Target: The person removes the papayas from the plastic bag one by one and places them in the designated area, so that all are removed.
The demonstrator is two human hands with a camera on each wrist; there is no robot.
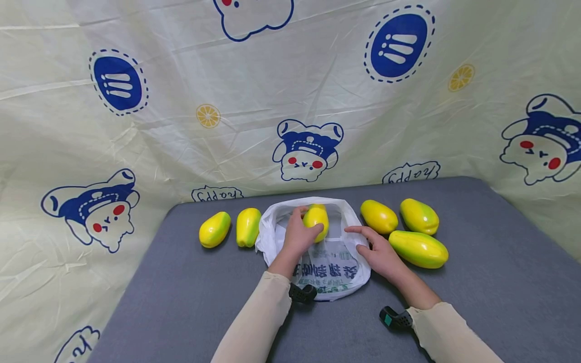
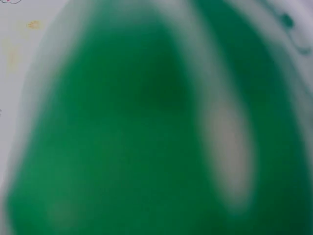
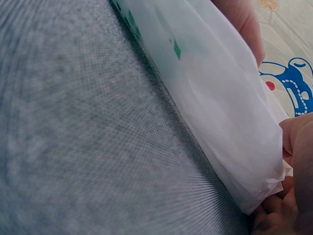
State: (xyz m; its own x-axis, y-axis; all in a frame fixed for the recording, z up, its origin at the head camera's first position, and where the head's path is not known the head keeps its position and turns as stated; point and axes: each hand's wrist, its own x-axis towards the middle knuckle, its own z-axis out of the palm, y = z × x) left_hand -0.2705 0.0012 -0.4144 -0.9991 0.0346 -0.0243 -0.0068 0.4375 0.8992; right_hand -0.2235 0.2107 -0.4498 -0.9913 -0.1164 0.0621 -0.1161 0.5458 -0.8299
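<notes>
On the grey table [image 1: 181, 302] lies a white plastic bag [image 1: 333, 272] with green print, its mouth facing away from me. My left hand [image 1: 297, 237] grips a yellow-green mango [image 1: 316, 220] at the bag's mouth. My right hand [image 1: 374, 252] lies on the bag's right edge, index finger stretched across it. In the right wrist view, fingers [image 3: 293, 147] pinch the edge of the bag [image 3: 225, 112] just above the table [image 3: 73, 147]. The left wrist view is only a green and white blur, too close to read.
Two mangoes [image 1: 215, 229] [image 1: 248, 227] lie left of the bag. Three more [image 1: 379, 217] [image 1: 419, 216] [image 1: 418, 249] lie to its right, the nearest beside my right hand. A pale printed cloth [image 1: 290, 101] rises behind and around the table.
</notes>
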